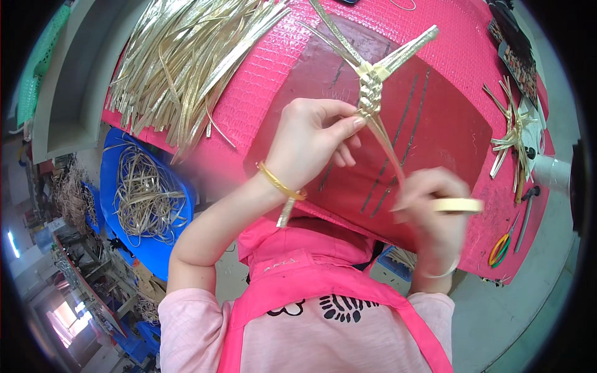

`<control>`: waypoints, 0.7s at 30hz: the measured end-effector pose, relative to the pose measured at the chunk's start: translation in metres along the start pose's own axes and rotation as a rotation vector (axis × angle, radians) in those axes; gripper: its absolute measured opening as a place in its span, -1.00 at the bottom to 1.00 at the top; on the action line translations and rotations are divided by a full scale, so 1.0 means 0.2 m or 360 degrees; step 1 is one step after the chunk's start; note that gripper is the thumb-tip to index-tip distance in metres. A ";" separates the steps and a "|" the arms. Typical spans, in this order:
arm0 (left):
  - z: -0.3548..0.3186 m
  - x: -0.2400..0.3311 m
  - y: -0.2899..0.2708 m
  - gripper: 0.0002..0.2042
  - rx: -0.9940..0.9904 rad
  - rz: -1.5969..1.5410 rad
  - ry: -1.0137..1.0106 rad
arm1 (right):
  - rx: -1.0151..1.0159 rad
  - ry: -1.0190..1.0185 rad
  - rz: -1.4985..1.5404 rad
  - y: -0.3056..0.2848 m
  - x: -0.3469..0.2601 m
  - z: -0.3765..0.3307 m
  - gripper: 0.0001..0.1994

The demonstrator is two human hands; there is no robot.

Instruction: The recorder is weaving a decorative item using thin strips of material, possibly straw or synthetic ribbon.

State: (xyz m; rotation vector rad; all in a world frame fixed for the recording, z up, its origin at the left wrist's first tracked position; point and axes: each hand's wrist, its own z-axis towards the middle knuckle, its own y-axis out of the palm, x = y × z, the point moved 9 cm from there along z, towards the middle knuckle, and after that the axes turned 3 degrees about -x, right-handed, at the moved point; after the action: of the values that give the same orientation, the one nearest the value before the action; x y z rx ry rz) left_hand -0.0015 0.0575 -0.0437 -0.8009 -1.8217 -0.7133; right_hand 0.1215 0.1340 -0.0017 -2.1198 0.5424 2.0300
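Observation:
A short braid of shiny gold strips (370, 93) stands over the dark red mat (457, 118), its loose strip ends spreading from the top. My left hand (314, 127) is closed, pinching the braid's lower end between thumb and forefinger. From there, thin gold strips (387, 146) run down to my right hand (432, 202), which is blurred by motion with its fingers curled round their ends. A pale yellow, flat band-like thing (458, 206), perhaps a tape roll seen edge-on, sticks out from the right hand.
A large heap of gold strips (186, 62) lies on the pink-covered table (255, 74) at the far left. A blue tub (112, 168) of tangled strips stands below. At the right are a gold strip bundle (516, 130), scissors (499, 250) and a hammer (528, 205).

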 end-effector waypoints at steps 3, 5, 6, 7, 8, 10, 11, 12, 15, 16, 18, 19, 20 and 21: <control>0.00 0.02 0.04 -0.87 0.0073 -0.0112 0.0102 | 0.0280 0.0164 0.0416 0.06 0.21 0.11 -0.92; 0.00 0.01 0.04 -0.86 0.0085 -0.0180 0.0146 | 0.0447 0.0152 0.0515 -0.01 0.30 0.15 -0.89; 0.00 0.02 0.05 -0.86 0.0042 -0.0204 0.0185 | 0.0438 0.0109 0.0490 -0.01 0.29 0.16 -0.87; 0.00 0.03 0.05 -0.85 -0.0001 -0.0228 0.0225 | 0.0439 0.0112 0.0495 -0.01 0.30 0.17 -0.87; -0.01 0.02 0.04 -0.85 0.0000 -0.0225 0.0221 | 0.0446 0.0086 0.0465 -0.01 0.30 0.18 -0.87; -0.02 0.03 0.05 -0.84 -0.0060 -0.0310 0.0207 | 0.0444 0.0057 0.0435 0.00 0.29 0.20 -0.87; -0.03 0.03 0.05 -0.84 -0.0057 -0.0309 0.0210 | 0.0452 0.0045 0.0409 0.00 0.28 0.20 -0.87; -0.03 0.04 0.06 -0.83 -0.0099 -0.0319 0.0181 | 0.0462 0.0035 0.0385 0.00 0.27 0.20 -0.87; -0.05 0.03 0.07 -0.81 -0.0138 -0.0326 0.0153 | 0.0511 0.0006 0.0256 -0.01 0.24 0.20 -0.88; -0.05 0.03 0.07 -0.81 -0.0136 -0.0323 0.0154 | 0.0512 0.0005 0.0257 -0.01 0.24 0.21 -0.88; -0.08 0.05 0.07 -0.81 -0.0094 -0.0206 0.0217 | 0.0452 -0.0020 0.0026 0.00 0.20 0.22 -0.87; -0.09 0.07 0.07 -0.81 -0.0051 -0.0091 0.0281 | 0.0461 -0.0022 0.0024 -0.01 0.20 0.22 -0.87; -0.09 0.07 0.07 -0.81 -0.0060 -0.0090 0.0282 | 0.0462 -0.0042 -0.0072 0.00 0.19 0.21 -0.86; -0.09 0.07 0.06 -0.80 -0.0083 -0.0186 0.0297 | 0.0454 -0.0064 -0.0166 0.00 0.18 0.22 -0.85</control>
State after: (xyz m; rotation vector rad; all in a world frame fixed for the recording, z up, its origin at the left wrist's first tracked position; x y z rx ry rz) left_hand 0.0136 0.0542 -0.0235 -0.6427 -1.6969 -0.8848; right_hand 0.0819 0.1438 -0.0401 -1.8963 0.6562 1.8132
